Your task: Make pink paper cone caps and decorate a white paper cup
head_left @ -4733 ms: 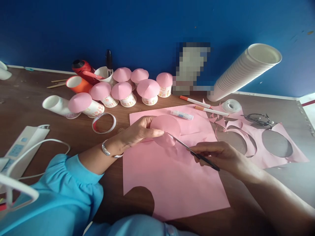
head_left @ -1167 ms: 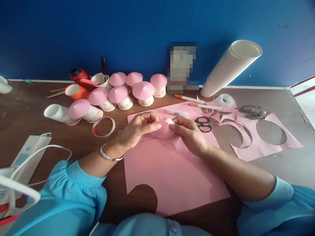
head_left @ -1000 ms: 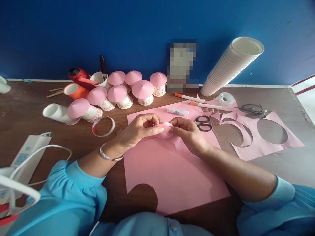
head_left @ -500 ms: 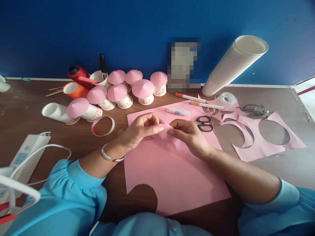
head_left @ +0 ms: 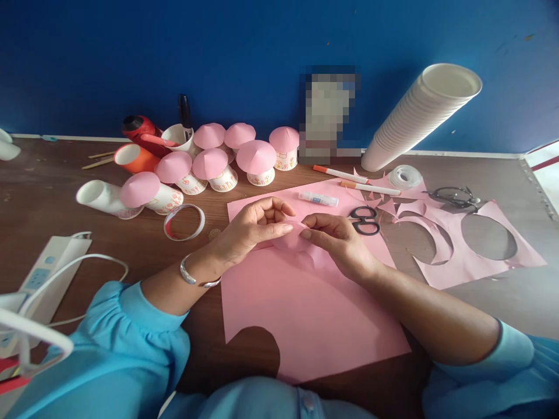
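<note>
Between my two hands is a small piece of pink paper [head_left: 292,241], curved like a shallow cone, above a large pink sheet [head_left: 323,314]. My left hand [head_left: 257,230] holds its left edge, thumb laid on top and index finger lifted a little off it. On the opposite side my right hand [head_left: 338,238] pinches the edge between thumb and bent forefinger. Part of the paper is hidden behind the fingers. Just beyond the hands lie a clear glue stick [head_left: 318,199] and black-handled scissors [head_left: 365,221].
Several decorated paper cups with pink cone tops [head_left: 255,157] stand at the back left. A tall stack of white cups [head_left: 419,119] leans at the back right. Nearby are markers [head_left: 370,187], a tape roll [head_left: 405,177], cut pink scraps [head_left: 449,273], a paper ring [head_left: 184,223] and a power strip [head_left: 48,273].
My left forefinger has lifted slightly away from the pink paper while the thumb stays on it. My right hand keeps its pinch. The whole view has shifted slightly.
</note>
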Motion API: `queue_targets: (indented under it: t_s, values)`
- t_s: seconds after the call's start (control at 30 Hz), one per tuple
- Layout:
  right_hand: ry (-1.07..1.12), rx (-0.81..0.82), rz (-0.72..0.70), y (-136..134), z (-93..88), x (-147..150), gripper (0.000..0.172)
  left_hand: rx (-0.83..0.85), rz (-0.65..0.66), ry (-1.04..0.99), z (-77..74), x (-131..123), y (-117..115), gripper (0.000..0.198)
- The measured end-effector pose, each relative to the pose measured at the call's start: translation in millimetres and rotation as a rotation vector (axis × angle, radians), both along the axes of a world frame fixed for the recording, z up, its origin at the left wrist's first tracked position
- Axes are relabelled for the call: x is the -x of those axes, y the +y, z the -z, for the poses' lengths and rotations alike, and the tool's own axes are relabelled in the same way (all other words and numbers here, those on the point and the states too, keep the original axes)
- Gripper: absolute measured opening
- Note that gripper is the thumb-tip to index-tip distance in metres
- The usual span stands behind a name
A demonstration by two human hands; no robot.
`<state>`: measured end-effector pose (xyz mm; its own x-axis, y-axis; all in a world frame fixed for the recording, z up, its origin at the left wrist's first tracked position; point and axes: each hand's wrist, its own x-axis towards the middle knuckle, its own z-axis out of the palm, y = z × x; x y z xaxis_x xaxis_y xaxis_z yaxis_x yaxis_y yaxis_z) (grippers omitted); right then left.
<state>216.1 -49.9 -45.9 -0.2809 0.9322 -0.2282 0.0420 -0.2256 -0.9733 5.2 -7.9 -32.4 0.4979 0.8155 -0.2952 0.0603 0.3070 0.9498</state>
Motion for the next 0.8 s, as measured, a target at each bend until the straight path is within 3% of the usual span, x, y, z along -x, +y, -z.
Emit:
queue_targets:
  t_s: [0.27,0.4,0.8]
  values:
    - [-0.017,-0.074,-0.016,-0.4,-1.5,-3.8,0.028,-0.099,-0.007,0.083,-2.0,0.1,-0.4,0.024]
    - [-0.036,-0.094,-0.024,-0.6,-1.3,-5.0,0.036,-0.128,0.001,0.102,-3.5,-0.5,-0.8,0.027]
    - [-0.040,-0.057,0.020,-0.9,-2.2,1.1,0.043,-0.092,0.075,0.104,-8.9,-1.2,-1.9,0.026]
